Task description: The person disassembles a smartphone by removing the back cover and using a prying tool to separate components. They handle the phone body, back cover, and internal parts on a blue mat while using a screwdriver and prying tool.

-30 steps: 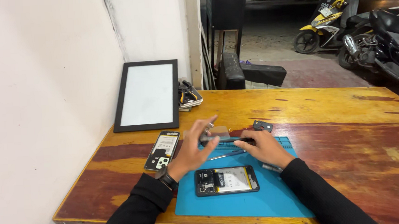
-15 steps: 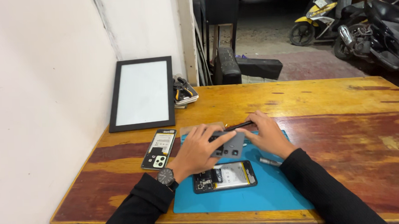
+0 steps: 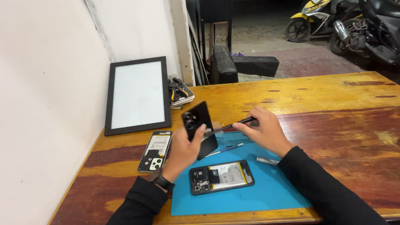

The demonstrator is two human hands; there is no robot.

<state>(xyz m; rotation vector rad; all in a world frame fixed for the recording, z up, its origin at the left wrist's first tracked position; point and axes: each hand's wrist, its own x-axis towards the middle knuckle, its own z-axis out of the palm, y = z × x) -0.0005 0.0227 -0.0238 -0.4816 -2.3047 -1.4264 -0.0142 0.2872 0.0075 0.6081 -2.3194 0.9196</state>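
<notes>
Nearest, below both grips, an opened black smartphone with its battery and boards bare [image 3: 221, 177] lies flat on a blue rubber work mat [image 3: 257, 193]. Above it the left hand [image 3: 183, 149] clamps a glossy black phone back cover with round camera rings [image 3: 199, 128], tilted upright. The right hand [image 3: 264, 130] pinches a slim black pry tool [image 3: 234, 124], tip touching the cover's edge. A hard twist could crack the cover; a slip could drop it onto the bare boards. Beyond, a white-faced framed panel [image 3: 138, 95] leans.
</notes>
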